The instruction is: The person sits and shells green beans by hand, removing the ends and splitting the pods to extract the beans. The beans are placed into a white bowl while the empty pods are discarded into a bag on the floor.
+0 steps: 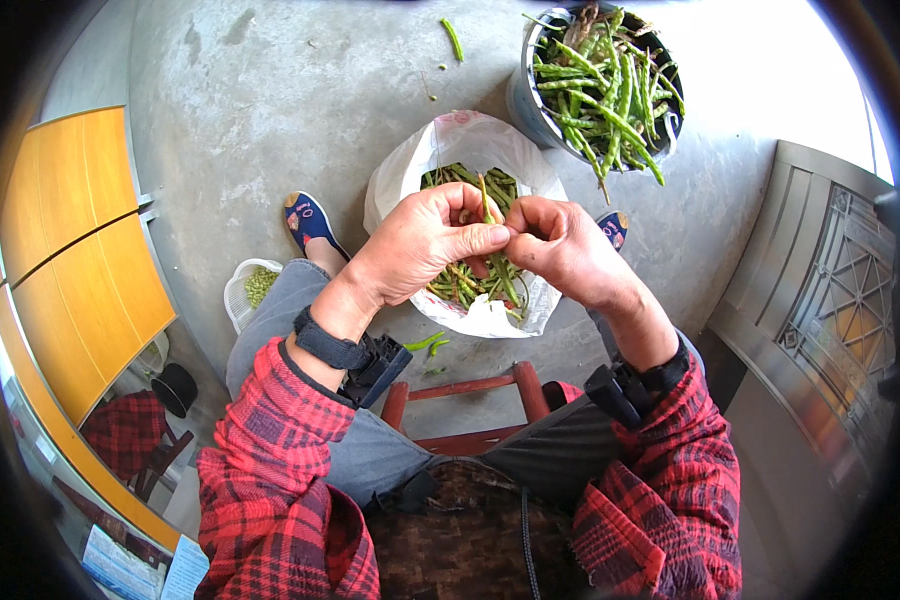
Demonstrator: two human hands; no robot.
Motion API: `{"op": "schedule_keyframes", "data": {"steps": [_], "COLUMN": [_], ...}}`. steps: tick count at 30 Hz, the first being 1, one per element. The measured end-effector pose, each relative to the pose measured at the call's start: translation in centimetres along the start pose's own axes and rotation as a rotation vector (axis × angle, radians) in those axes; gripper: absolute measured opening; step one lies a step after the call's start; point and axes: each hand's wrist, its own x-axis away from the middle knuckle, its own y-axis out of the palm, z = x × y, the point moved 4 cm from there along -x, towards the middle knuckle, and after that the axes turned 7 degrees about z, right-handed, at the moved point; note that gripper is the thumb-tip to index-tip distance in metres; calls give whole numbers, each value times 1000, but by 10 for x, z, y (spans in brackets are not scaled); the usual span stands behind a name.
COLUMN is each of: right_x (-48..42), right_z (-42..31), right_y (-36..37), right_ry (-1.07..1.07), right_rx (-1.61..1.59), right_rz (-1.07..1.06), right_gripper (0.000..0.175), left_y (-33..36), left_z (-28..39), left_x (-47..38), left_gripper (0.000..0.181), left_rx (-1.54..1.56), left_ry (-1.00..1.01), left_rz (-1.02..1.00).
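Observation:
My left hand (435, 236) pinches a slim green bean pod (485, 196) upright between thumb and fingers, its tip brownish. Thumb and forefinger of my right hand (566, 244) meet the same pod from the other side; its lower part is partly hidden by the fingers. Both hands are above a white plastic bag (394, 184) standing on the floor between my feet. Inside that bag lie many green and browned pods (461, 289). Beyond it, a bucket (525, 105) is heaped with long green bean pods (607, 90).
By my left leg stands a white plastic basket (236, 296) of small green beans (259, 285). Loose pods (424, 341) lie on the concrete floor (270, 112); another pod (452, 39) is farther off. Yellow cabinet doors (82, 277) flank the left, a metal door (817, 300) the right.

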Motion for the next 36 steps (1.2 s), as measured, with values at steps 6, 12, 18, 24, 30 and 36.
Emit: {"op": "schedule_keyframes", "data": {"steps": [6, 12, 18, 24, 30, 36], "right_x": [0, 0, -3, -5, -8, -10], "right_z": [2, 1, 0, 3, 10, 18], "right_y": [-2, -6, -6, -2, 1, 3], "right_ry": [42, 54, -62, -47, -51, -10], "right_rx": [-170, -156, 39, 112, 85, 138], "right_rz": [-44, -23, 112, 138, 187, 233], "right_gripper": [10, 11, 20, 22, 21, 20], "left_y": [-1, -4, -9, -6, -4, 2], "left_z": [4, 7, 0, -9, -10, -2], "left_x": [2, 0, -3, -4, -2, 1], "left_gripper": [14, 13, 16, 17, 16, 13], "left_rx": [5, 6, -270, -388, -529, -649], "left_ry": [-17, 34, 146, 264, 322, 469], "left_rz": [-50, 7, 183, 193, 203, 237]}}
